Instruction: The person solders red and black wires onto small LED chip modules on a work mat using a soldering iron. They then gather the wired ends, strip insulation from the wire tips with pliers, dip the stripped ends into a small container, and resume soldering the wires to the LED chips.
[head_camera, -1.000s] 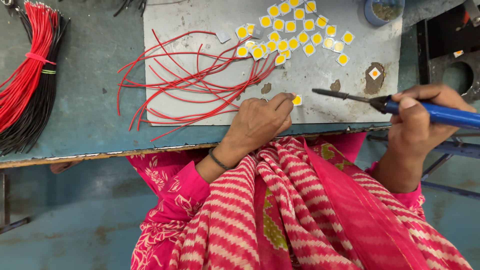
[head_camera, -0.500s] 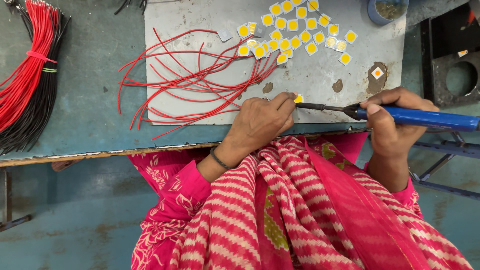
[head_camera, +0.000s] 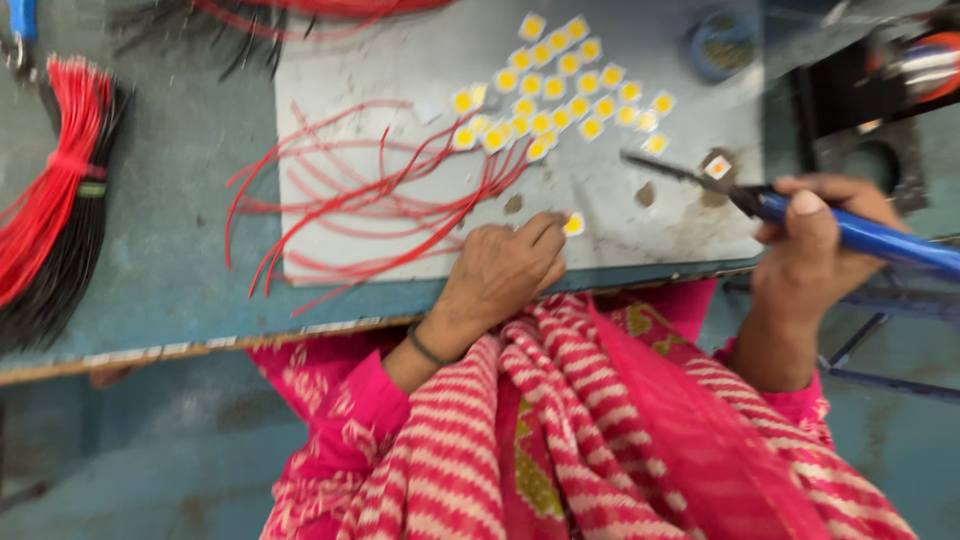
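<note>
Here: soldering small yellow chips at a worktop

The left hand (head_camera: 505, 270) presses a small square yellow chip (head_camera: 573, 224) against the pale grey board (head_camera: 620, 215), fingertips closed on it. The right hand (head_camera: 815, 245) grips a blue-handled soldering iron (head_camera: 850, 230), tip raised above the board. Loose red wires (head_camera: 380, 200) lie just left.

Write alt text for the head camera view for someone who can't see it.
A person's left hand presses a small yellow square chip on a grey work board, while the right hand holds a blue-handled soldering iron off to its right. Loose red wires and more yellow chips lie beyond.
</note>
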